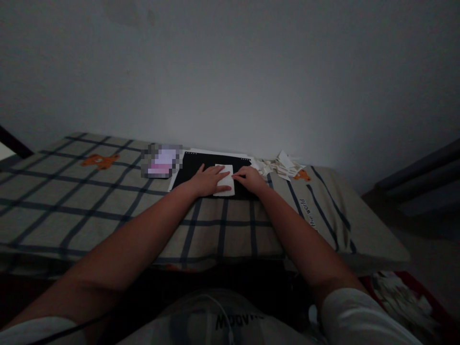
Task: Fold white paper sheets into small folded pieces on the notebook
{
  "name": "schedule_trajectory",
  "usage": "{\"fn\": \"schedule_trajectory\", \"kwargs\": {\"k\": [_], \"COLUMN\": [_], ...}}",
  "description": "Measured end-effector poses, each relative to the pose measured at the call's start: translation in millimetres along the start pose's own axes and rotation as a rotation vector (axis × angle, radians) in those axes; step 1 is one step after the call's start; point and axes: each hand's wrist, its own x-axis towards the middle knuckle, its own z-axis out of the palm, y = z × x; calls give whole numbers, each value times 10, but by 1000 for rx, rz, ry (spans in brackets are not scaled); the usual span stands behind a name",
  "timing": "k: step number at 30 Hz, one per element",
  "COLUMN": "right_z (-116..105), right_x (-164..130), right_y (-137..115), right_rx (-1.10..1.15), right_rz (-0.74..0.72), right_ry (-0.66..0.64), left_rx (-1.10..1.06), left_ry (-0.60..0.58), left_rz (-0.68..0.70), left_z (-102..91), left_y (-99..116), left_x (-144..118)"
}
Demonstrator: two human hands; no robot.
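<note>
A small white piece of paper (227, 187) lies on a black sheet (190, 165) on the cloth-covered surface. Across the paper's left part rests my left hand (210, 182), fingers spread and flat, holding nothing. At the paper's right edge, my right hand (252, 179) has its thumb and forefinger pinched together on the edge. Holes run along the far edge of the black sheet, and white sheet edges show from under it. Just right of my right hand is a loose heap of white paper pieces (285, 165).
A phone-like device with a lit, blurred screen (162, 160) lies left of the black sheet. The checked cloth (108, 196) covers the surface, which meets a grey wall (230, 86) behind. At lower right stands a red container (417, 282) with crumpled pale material in it.
</note>
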Motion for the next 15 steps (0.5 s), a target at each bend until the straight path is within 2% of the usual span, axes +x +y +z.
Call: {"fn": "schedule_trajectory", "kwargs": {"k": [5, 15], "right_z": [40, 87], "right_x": [95, 343], "right_y": [6, 84], "right_rx": [-17, -52], "right_rz": [131, 198], "right_ry": [11, 16], "left_rx": [-3, -28], "left_ry": [4, 1], "left_rz": [2, -7], "left_z": [-14, -16], "left_y": [16, 25], "left_x": [2, 8]}}
